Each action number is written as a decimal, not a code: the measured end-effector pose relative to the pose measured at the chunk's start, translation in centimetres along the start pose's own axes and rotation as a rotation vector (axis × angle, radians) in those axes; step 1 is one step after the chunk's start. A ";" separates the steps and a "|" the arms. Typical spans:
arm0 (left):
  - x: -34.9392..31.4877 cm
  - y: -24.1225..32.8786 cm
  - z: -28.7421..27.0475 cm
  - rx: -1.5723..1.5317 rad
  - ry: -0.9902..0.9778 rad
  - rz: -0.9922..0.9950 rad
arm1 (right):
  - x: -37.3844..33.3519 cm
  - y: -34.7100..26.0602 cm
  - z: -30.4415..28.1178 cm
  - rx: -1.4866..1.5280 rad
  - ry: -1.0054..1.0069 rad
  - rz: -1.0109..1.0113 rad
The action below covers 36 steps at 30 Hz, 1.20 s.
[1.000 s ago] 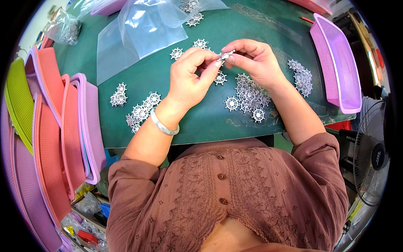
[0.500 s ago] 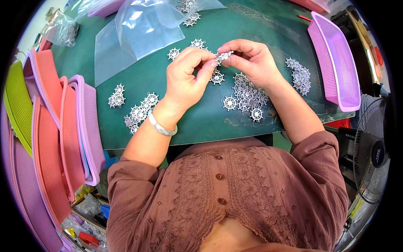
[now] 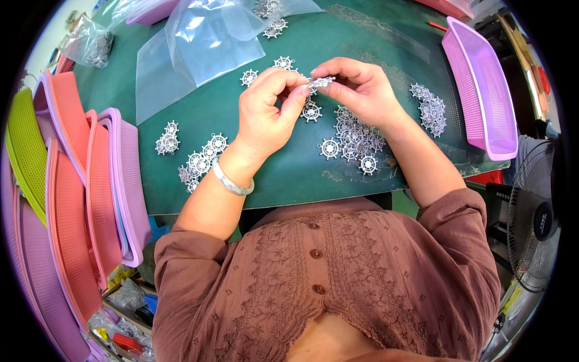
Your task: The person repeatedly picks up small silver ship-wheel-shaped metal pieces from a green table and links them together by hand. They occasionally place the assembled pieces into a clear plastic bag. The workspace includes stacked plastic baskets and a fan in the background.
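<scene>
At far left, tilted on edge in a row, salmon-pink, purple and lime-green perforated plastic baskets (image 3: 73,229) by the green-topped counter (image 3: 283,181). Next, lying on the counter, a small cluster of silver-coloured ship's-wheel pieces (image 3: 167,140), then a longer cluster (image 3: 204,161); farther back, a clear, flat plastic bag (image 3: 199,48). Near the middle, above the counter, pinched between thumb and fingers of the left hand (image 3: 263,117) and, at the other end, of the right hand (image 3: 365,93): a silver-coloured wheel piece (image 3: 321,82), nearly edge-on, possibly more than one, hard to tell. Just beside the right wrist, a heaped pile (image 3: 360,134); farther right, another cluster (image 3: 429,110), then an oblong purple plastic basket (image 3: 482,90).
</scene>
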<state>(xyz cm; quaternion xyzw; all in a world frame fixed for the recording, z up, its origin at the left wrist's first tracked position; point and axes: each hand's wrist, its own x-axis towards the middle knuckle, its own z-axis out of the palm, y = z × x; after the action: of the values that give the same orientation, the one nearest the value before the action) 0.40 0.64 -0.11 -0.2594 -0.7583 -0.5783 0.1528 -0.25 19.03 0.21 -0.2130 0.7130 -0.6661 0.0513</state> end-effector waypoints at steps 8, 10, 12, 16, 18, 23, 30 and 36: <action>0.0 -0.2 0.0 -0.041 0.006 -0.066 | 0.0 -0.1 0.2 0.065 0.012 0.045; -0.1 -0.1 -0.1 -0.037 -0.010 -0.073 | 0.0 -0.2 0.2 0.098 0.009 0.058; -0.1 0.1 -0.2 -0.032 -0.043 -0.090 | 0.0 -0.3 0.2 0.118 0.005 0.071; -0.1 0.0 -0.2 -0.031 -0.039 -0.102 | 0.0 -0.6 0.2 0.141 -0.007 0.093; -0.1 0.1 -0.2 -0.025 -0.039 -0.106 | 0.0 -0.6 0.1 0.158 -0.013 0.105; 0.1 0.0 -0.1 0.009 -0.011 -0.044 | 0.0 -0.4 0.1 0.214 -0.020 0.113; 0.2 0.2 -0.1 0.074 -0.002 0.022 | 0.0 -0.8 0.0 0.185 -0.043 0.154; 0.1 0.7 -0.2 0.090 -0.026 0.005 | 0.1 -0.8 -0.2 0.213 -0.052 0.211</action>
<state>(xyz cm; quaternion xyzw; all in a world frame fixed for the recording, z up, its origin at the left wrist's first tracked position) 0.66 0.64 0.55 -0.2618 -0.7847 -0.5398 0.1560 -0.21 19.18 1.04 -0.1475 0.6553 -0.7229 0.1619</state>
